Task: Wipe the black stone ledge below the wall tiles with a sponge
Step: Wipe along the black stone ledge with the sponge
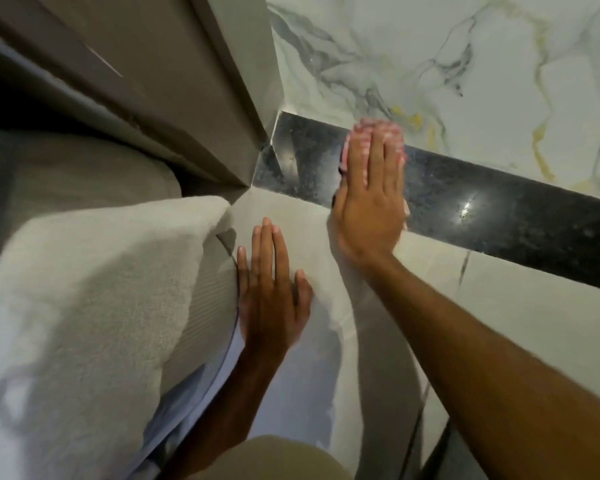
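The black stone ledge point(499, 216) runs as a glossy speckled band from the corner at centre to the right edge, under the white marble wall tiles point(430, 64). A pink sponge point(368, 128) lies flat on the ledge near its left end. My right hand point(369, 199) presses on it with fingers straight and together, so only the sponge's far edge and left side show. My left hand point(269, 292) rests flat and empty on the pale tiled face below the ledge, fingers slightly apart.
A brown door frame point(174, 98) meets the ledge's left end at the corner. A white towel or cushion point(84, 289) bulks at the lower left, beside my left hand. A bright light reflection point(466, 207) glints on the ledge to the right.
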A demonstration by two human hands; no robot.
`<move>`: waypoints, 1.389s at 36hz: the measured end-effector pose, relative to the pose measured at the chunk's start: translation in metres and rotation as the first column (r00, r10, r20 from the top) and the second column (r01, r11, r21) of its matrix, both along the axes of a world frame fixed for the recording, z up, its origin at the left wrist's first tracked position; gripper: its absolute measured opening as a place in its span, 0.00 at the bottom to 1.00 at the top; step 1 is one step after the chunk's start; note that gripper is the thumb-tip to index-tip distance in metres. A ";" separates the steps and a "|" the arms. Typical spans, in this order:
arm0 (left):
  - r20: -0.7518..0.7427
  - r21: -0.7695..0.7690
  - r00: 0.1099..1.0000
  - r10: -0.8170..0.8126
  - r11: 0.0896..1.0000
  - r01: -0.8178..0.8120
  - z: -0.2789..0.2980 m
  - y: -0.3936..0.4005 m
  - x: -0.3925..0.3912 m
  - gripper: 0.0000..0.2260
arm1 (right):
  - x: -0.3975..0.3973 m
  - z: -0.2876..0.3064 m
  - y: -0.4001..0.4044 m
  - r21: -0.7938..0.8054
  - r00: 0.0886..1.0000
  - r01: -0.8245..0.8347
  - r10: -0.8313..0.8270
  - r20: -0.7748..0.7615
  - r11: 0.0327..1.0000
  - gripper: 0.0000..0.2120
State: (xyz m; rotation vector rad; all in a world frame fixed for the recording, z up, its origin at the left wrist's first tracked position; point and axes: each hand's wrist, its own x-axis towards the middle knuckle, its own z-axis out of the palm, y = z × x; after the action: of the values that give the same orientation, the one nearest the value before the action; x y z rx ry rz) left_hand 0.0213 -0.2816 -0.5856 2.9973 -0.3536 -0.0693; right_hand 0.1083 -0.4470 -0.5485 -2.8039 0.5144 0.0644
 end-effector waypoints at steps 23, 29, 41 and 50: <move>-0.041 -0.005 0.999 0.007 1.000 -0.007 -0.004 0.001 0.000 0.31 | 0.030 -0.017 0.001 0.051 0.976 -0.202 0.196 0.098 0.978 0.31; -0.112 0.123 0.994 0.008 0.992 0.006 0.018 -0.006 0.000 0.30 | -0.047 -0.001 -0.001 0.241 0.967 -0.253 0.255 0.024 0.937 0.28; -0.506 -0.009 0.862 0.039 0.999 -0.051 0.265 -0.037 -0.070 0.32 | -0.172 0.208 -0.010 0.588 0.892 0.403 -0.159 -0.422 0.702 0.28; -0.501 -0.118 0.865 0.022 0.989 -0.093 0.513 0.019 -0.097 0.33 | -0.163 0.448 0.023 0.752 0.942 0.331 -0.146 -0.303 0.571 0.22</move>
State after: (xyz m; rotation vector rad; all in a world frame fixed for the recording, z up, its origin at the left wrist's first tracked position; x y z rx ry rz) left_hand -0.0753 -0.2625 -0.0722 2.7103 -0.1969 -0.7653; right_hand -0.0545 -0.4238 -0.1010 -1.8179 0.6982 0.4282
